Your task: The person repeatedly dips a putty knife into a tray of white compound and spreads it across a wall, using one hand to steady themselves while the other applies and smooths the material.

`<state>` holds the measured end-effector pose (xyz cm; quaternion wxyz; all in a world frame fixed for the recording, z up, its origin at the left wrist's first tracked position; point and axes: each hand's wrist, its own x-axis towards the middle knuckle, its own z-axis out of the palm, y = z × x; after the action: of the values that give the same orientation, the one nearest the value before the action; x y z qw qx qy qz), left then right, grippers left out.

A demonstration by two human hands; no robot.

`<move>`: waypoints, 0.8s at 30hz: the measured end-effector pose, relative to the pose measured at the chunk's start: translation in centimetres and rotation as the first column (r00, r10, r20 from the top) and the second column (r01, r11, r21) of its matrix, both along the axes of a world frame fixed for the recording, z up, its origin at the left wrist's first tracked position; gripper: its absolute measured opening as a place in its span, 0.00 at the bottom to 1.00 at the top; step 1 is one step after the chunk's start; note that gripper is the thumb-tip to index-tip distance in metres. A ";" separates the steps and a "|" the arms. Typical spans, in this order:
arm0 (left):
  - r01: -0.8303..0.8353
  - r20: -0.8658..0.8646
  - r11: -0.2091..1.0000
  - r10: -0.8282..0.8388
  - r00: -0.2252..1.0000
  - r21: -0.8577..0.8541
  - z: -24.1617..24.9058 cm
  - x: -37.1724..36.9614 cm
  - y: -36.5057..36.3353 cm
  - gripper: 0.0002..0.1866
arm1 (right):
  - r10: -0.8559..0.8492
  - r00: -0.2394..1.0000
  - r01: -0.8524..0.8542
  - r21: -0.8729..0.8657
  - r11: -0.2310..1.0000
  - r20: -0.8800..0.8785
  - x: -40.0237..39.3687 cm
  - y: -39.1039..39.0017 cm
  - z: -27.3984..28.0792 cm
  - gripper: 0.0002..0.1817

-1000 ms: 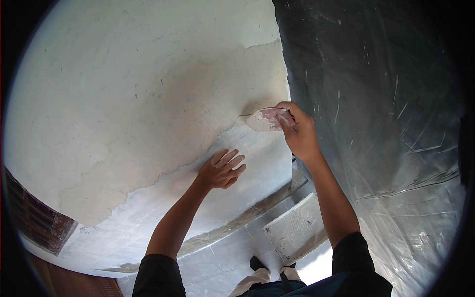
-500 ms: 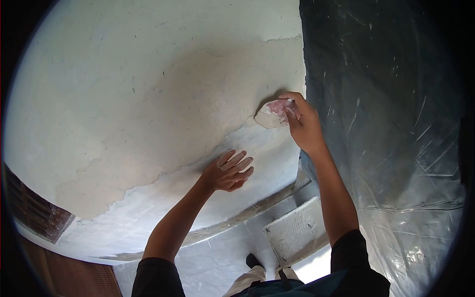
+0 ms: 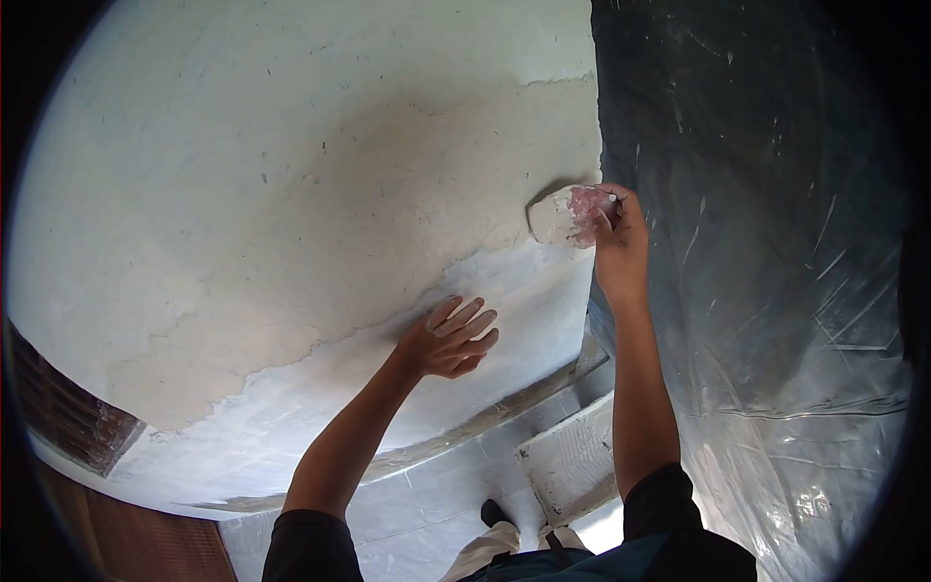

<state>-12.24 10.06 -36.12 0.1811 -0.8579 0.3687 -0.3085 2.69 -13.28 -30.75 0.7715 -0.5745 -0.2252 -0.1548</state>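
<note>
My right hand [image 3: 622, 238] grips a flat reddish scraper [image 3: 570, 215] with rounded corners, thickly coated in pale plaster. The scraper is at the wall [image 3: 242, 194], close to its right-hand edge and just above the ragged border between a beige coat and a whiter lower band. Lower and to the left, my left hand [image 3: 451, 337] is open, its fingers spread and dusted white. It lies against or just off the whiter band; whether it touches cannot be told.
Dark plastic sheeting [image 3: 756, 223] hangs to the right of the wall. On the floor, a plaster-smeared rectangular tray [image 3: 572, 461] stands near my feet, partly hidden by my right forearm. Brown slatted wood [image 3: 73, 412] is set at the lower left, with a brown wooden panel [image 3: 145, 533] below.
My right hand has moved the scraper a short way right along the wall, toward the edge. The left hand has stayed almost in place.
</note>
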 end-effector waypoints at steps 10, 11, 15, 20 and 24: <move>-0.028 -0.025 1.000 0.028 0.999 0.008 0.3 0.0 -0.1 0.21 | 0.143 0.959 -0.068 0.292 0.954 -0.246 -2.1 1.3 -2.7 0.16; -0.027 -0.016 1.000 0.027 0.999 0.001 0.2 0.0 0.0 0.21 | 0.061 0.985 -0.045 0.098 0.994 -0.163 -1.8 2.4 -3.8 0.15; -0.023 -0.026 1.000 0.023 0.999 -0.011 0.3 -0.1 -0.2 0.22 | 0.072 0.968 -0.015 0.229 0.973 -0.242 -1.3 2.8 -5.2 0.14; -0.028 -0.046 1.000 0.028 0.999 -0.002 0.3 0.0 -0.1 0.23 | 0.199 0.942 -0.080 0.395 0.915 -0.269 -2.8 2.8 -4.3 0.14; -0.031 -0.051 0.999 0.031 0.998 -0.008 0.2 -0.1 -0.1 0.23 | 0.063 0.953 0.022 0.275 0.961 -0.298 -1.7 3.9 -5.5 0.14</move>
<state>-12.29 9.98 -35.87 0.1726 -0.8720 0.3584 -0.2851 1.03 -9.39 -36.24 0.8709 -0.4761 -0.0862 -0.0866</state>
